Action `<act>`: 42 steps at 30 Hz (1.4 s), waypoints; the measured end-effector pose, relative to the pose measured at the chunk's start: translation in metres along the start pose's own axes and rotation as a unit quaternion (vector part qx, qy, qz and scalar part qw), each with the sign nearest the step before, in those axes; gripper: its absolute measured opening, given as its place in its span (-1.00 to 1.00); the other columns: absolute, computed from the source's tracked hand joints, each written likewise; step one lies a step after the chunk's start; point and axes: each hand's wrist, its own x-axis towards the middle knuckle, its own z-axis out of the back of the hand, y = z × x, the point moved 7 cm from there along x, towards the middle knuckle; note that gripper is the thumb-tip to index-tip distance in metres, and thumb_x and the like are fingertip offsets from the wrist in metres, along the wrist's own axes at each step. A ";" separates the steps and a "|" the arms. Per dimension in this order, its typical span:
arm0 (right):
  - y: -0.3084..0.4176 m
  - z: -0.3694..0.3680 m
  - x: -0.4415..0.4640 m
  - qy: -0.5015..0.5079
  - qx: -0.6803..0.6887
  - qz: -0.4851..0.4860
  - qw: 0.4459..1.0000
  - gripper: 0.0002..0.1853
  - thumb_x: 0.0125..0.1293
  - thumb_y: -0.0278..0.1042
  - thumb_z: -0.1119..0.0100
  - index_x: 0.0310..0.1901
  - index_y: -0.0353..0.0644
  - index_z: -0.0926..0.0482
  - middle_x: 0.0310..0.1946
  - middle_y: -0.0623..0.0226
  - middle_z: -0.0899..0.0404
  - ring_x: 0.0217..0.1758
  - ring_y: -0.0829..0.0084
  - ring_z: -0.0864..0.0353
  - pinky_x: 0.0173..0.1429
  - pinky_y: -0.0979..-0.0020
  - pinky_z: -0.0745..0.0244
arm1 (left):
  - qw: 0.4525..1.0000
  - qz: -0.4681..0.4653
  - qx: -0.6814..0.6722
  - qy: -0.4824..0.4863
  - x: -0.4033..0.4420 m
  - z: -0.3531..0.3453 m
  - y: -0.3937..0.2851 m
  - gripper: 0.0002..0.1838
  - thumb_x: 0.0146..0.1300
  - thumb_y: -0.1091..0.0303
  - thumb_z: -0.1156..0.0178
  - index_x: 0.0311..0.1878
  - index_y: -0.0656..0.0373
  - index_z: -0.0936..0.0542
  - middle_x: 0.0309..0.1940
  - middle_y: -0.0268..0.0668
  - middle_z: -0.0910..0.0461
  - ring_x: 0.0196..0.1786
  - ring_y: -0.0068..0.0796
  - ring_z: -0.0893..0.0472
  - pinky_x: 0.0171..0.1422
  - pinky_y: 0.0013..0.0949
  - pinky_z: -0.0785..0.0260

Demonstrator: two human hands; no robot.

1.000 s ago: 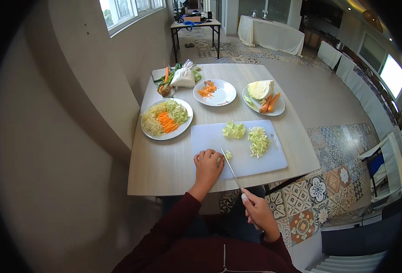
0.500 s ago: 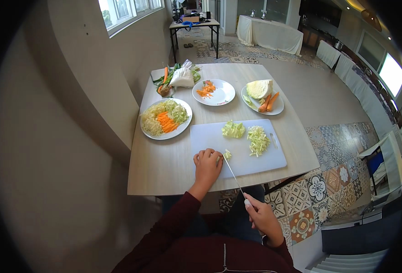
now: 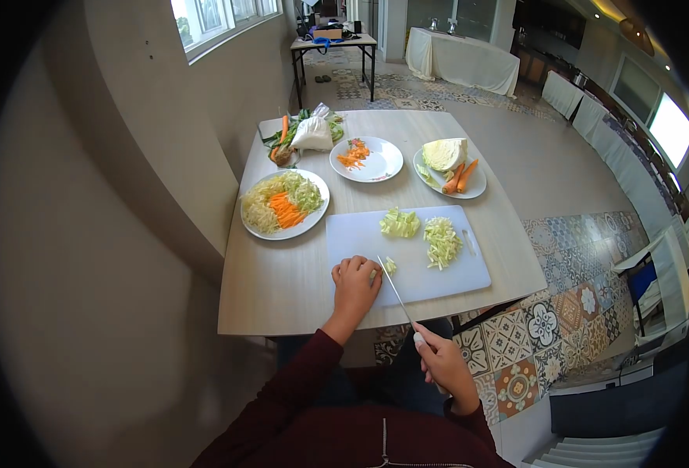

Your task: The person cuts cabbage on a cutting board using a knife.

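Observation:
My right hand grips the white handle of a kitchen knife. The blade points away from me, its tip beside the fingers of my left hand. Those fingers are curled down on the white cutting board over a piece of cabbage that they mostly cover. A few cut cabbage bits lie just right of the blade. Farther up the board sit a stack of cabbage leaf pieces and a pile of shredded cabbage.
Left of the board is a plate of shredded cabbage and carrot. Behind stand a plate with carrot bits and a plate holding a cabbage half and carrots. A white-filled plastic bag rests beside vegetables. A wall borders the left.
The knife has lifted slightly and its tip has shifted a little left and away from me, with my right hand moving forward. My left hand stays in place.

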 end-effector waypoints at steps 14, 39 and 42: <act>0.005 -0.004 -0.007 -0.039 -0.046 0.025 0.998 -0.51 0.46 -0.25 -0.06 0.39 -0.10 -0.46 -0.70 0.36 -0.45 -0.68 0.61 -0.47 -0.49 0.45 -0.49 | 1.000 0.003 0.000 -0.008 0.000 0.001 0.001 -0.78 0.16 0.35 -0.38 -0.12 0.03 -0.63 -0.16 -0.35 -0.55 0.04 -0.23 -0.48 0.24 -0.05 -0.15; 0.003 0.002 -0.006 -0.048 -0.005 0.032 0.998 -0.53 0.49 -0.35 -0.08 0.40 -0.07 -0.46 -0.63 0.42 -0.48 -0.70 0.67 -0.39 -0.58 0.56 -0.36 | 1.000 -0.001 -0.019 0.005 -0.001 0.003 -0.001 -0.86 0.11 0.39 -0.36 -0.26 0.04 -0.62 -0.20 -0.41 -0.58 0.02 -0.25 -0.49 0.27 -0.06 -0.14; 0.003 0.003 -0.006 -0.049 -0.003 0.028 0.998 -0.53 0.49 -0.35 -0.09 0.40 -0.07 -0.46 -0.63 0.42 -0.47 -0.70 0.67 -0.39 -0.58 0.56 -0.36 | 1.000 -0.008 -0.015 0.009 0.000 0.002 -0.002 -0.87 0.12 0.37 -0.37 -0.25 0.03 -0.63 -0.19 -0.42 -0.60 0.03 -0.26 -0.50 0.27 -0.07 -0.14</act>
